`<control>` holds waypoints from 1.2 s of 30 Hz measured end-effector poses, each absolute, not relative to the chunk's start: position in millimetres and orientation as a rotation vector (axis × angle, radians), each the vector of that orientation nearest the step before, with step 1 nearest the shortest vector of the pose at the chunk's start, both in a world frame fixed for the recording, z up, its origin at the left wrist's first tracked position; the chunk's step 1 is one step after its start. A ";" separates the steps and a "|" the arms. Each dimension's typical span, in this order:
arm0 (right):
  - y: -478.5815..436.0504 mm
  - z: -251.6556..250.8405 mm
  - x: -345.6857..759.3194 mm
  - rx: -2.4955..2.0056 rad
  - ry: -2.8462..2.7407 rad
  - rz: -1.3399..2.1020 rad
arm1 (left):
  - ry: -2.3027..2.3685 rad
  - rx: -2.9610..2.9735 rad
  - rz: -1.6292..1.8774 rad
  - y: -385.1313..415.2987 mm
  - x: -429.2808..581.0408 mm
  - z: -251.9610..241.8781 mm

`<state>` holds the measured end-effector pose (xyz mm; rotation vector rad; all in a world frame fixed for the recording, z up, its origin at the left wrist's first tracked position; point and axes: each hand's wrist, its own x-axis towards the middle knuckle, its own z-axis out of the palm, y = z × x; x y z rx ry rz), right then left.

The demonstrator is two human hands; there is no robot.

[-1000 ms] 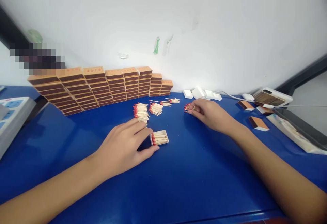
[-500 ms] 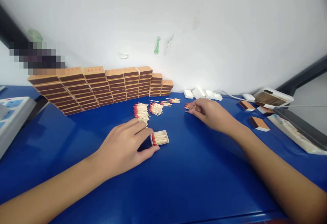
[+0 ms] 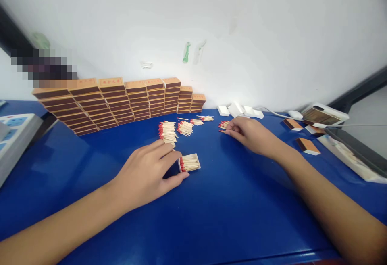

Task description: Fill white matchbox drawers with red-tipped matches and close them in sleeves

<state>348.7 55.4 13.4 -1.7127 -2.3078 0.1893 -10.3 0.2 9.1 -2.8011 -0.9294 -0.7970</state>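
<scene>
My left hand (image 3: 148,172) rests on the blue table with its thumb and index finger around the left end of a white matchbox tray (image 3: 198,165). Red-headed matches (image 3: 189,163) lie in that tray, heads toward the hand. Beyond my left fingers is a large pile of loose matches (image 3: 167,131), partly covered by them. Farther right, my right hand (image 3: 249,134) is closed in a pinch at a small heap of matches (image 3: 223,124). One match (image 3: 222,131) sticks out at its fingertips; the rest of the heap is partly hidden behind the fingers.
Stacked matchboxes (image 3: 111,103) form a stepped wall at the back left. Smaller match piles (image 3: 185,128) lie before it. White empty-looking trays (image 3: 236,109) stand by the wall. Orange matchbox sleeves (image 3: 307,146), a cable (image 3: 272,114) and a dark flat object (image 3: 356,152) are at the right.
My right fingertips have shifted slightly at the small heap, and more of its match heads show. My left hand and the tray have stayed in place.
</scene>
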 end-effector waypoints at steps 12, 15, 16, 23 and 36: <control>52.9 24.3 359.7 -1.782 -2.294 0.336 | -0.923 -2.801 -0.790 1.0 -11.8 7.8; 52.3 25.1 360.2 -1.797 -2.312 0.364 | -0.923 -2.807 -0.790 1.1 -11.4 7.4; 52.0 25.1 359.8 -1.806 -2.315 0.365 | -0.923 -2.807 -0.793 1.1 -11.3 7.4; 50.7 25.8 358.9 -1.824 -2.326 0.418 | -0.926 -2.808 -0.789 0.4 -11.4 8.1; 51.5 17.4 354.1 -1.799 -2.324 0.248 | -0.926 -2.817 -0.787 0.3 -11.7 7.6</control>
